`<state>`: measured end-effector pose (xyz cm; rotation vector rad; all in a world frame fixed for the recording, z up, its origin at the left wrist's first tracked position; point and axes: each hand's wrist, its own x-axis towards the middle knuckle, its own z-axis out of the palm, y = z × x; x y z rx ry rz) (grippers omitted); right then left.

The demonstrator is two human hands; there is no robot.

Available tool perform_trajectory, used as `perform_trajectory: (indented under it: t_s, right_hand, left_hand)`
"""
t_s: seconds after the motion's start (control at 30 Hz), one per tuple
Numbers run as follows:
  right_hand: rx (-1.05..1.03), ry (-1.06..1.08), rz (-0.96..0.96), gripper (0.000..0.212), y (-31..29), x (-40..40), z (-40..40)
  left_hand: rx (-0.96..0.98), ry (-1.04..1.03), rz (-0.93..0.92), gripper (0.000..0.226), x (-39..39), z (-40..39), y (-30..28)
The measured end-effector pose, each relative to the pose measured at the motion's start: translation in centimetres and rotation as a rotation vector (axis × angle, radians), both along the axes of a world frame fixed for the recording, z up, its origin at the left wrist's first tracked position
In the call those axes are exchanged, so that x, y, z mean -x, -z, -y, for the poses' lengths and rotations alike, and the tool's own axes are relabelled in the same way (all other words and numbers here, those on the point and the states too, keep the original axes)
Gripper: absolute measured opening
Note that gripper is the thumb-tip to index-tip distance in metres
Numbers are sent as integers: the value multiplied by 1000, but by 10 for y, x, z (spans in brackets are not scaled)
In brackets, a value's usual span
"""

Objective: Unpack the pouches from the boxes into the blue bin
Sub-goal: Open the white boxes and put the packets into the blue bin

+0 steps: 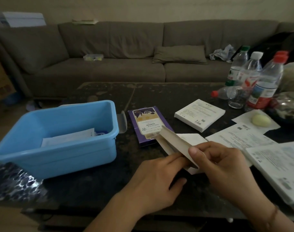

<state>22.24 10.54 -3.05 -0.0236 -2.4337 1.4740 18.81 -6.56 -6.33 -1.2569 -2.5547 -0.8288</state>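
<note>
The blue bin stands on the left of the dark table with white pouches lying inside. Both hands hold a white box over the table's middle, its grey flap lifted open. My right hand pinches the flap between thumb and fingers. My left hand reaches its fingers into the open end under the flap. Behind it lies a purple box, and further right a closed white box.
Several plastic bottles stand and lie at the table's back right. Printed sheets and flat white boxes cover the right side, with a pale round object on paper. A grey sofa runs behind the table.
</note>
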Motion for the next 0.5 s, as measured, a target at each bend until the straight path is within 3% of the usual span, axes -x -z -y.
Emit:
perform_trajectory:
  t_s: [0.37, 0.5]
  right_hand:
    - [-50, -16, -19, 51, 7, -1, 3]
    - [-44, -41, -18, 49, 6, -1, 4]
  left_hand:
    - [-165, 6, -413, 10, 9, 24, 15]
    - [-247, -56, -513, 8, 2, 43, 20]
